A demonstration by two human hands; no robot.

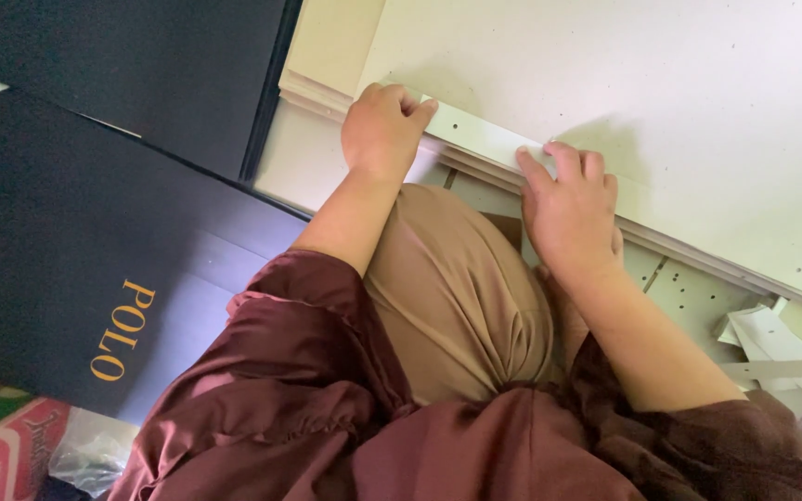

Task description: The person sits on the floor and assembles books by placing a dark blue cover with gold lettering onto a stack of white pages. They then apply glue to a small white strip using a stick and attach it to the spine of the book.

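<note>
I see both hands on a white strip [480, 133] lying along the edge of a large pale board [661, 102]. Left hand [381, 130] is curled, pinching the strip's end; right hand [570, 206] lies flat, fingers pressing the strip's other end down. Dark navy sheets [76, 241] sit well to the left, paper scraps [772, 339] at right.

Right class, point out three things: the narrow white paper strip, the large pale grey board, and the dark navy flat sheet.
narrow white paper strip [481, 133], head view, middle of strip.
large pale grey board [661, 102], head view, bare face.
dark navy flat sheet [58, 250], head view, plain surface.
</note>
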